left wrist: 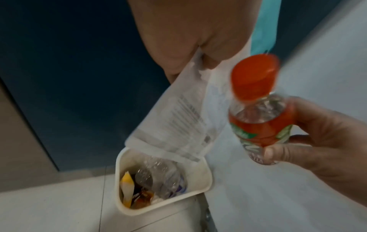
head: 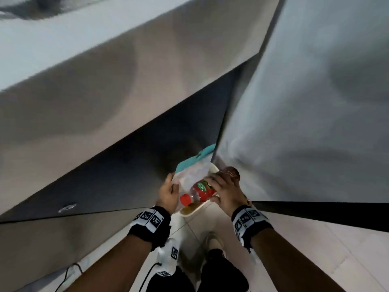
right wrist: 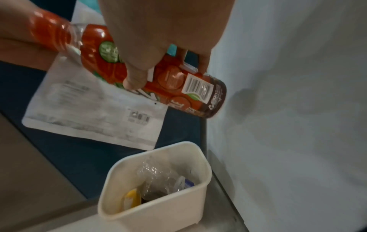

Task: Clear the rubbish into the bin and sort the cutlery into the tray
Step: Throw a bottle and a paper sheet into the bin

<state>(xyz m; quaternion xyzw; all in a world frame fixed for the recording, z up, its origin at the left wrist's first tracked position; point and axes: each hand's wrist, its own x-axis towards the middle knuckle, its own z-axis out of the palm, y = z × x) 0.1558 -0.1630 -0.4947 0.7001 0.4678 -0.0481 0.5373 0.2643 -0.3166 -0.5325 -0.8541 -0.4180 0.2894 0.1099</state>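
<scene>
Low in the head view, the right hand [head: 226,191] curls round a red-labelled bottle [head: 202,191], tilted with its orange cap [left wrist: 255,77] upward, above the cream bin [right wrist: 158,208]. Beside it, the left hand [head: 167,193] pinches a white printed pouch [left wrist: 178,119] over the bin. Pale floor tiles [left wrist: 49,204] and a grey wall [right wrist: 288,109] surround them. The label writing is blurred.

Bare forearms, no sleeves. Black wrist straps [head: 149,226] on both wrists, white panels printed with black square fiducial markers. White tagged camera module [head: 169,258] under left wrist, black cable [head: 147,275] trailing. Dark trousers [head: 223,275], light shoe [head: 213,239].
</scene>
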